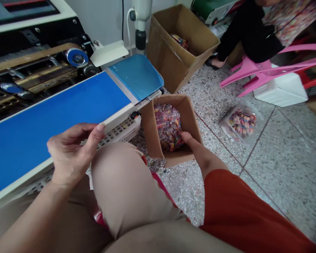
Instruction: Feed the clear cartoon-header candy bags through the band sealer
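Observation:
My left hand (73,151) is held at the near edge of the blue conveyor belt (55,105), above my knee. Its fingers are curled and the thumb tip lies close to the index fingertip, with nothing visible between them. My right hand (187,137) reaches down into a small open cardboard box (154,140) on the floor. Inside is a clear plastic bag (168,123) full of small colourful wrapped pieces. The right hand is closed at the bag's right side, its fingers partly hidden.
A machine with rollers (77,58) stands behind the belt. A taller cardboard box (168,59) is at the back. Another clear bag of pieces (242,122) lies on the speckled floor, near a pink plastic chair (268,72). A person in dark trousers (242,31) sits at upper right.

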The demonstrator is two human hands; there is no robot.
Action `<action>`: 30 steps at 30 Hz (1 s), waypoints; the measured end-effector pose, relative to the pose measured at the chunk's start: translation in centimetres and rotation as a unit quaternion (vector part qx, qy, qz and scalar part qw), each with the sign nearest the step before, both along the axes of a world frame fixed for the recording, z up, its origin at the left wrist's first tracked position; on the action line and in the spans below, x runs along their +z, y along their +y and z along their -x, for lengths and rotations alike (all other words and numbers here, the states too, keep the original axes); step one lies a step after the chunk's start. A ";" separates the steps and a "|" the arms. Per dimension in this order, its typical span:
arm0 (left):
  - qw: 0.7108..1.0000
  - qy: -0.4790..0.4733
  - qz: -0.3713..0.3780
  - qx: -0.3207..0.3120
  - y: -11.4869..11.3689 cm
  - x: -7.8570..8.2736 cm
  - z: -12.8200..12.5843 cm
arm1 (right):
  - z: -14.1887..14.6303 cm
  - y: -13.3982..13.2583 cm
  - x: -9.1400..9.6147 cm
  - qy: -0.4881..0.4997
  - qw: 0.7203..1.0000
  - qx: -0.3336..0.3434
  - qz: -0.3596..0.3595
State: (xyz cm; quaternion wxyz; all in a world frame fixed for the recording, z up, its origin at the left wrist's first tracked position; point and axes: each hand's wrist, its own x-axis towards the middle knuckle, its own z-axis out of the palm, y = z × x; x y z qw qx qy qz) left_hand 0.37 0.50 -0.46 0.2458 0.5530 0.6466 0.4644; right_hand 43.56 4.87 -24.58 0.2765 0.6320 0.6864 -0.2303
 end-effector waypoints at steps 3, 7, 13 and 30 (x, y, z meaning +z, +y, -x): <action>1.000 -0.010 -0.007 -0.011 0.0 0.2 -0.2 | -0.1 0.5 2.3 -0.006 1.000 0.018 -0.018; 0.999 -0.028 -0.012 -0.042 -0.4 0.7 -0.8 | -0.2 1.5 6.6 -0.021 0.997 0.040 -0.060; 0.981 -0.023 -0.028 -0.193 0.0 1.8 -3.5 | 3.1 2.2 18.7 0.036 0.971 0.128 -0.198; 0.887 -0.360 0.181 -0.226 1.0 1.8 -8.2 | 15.2 1.6 28.9 0.571 0.749 -0.006 -0.336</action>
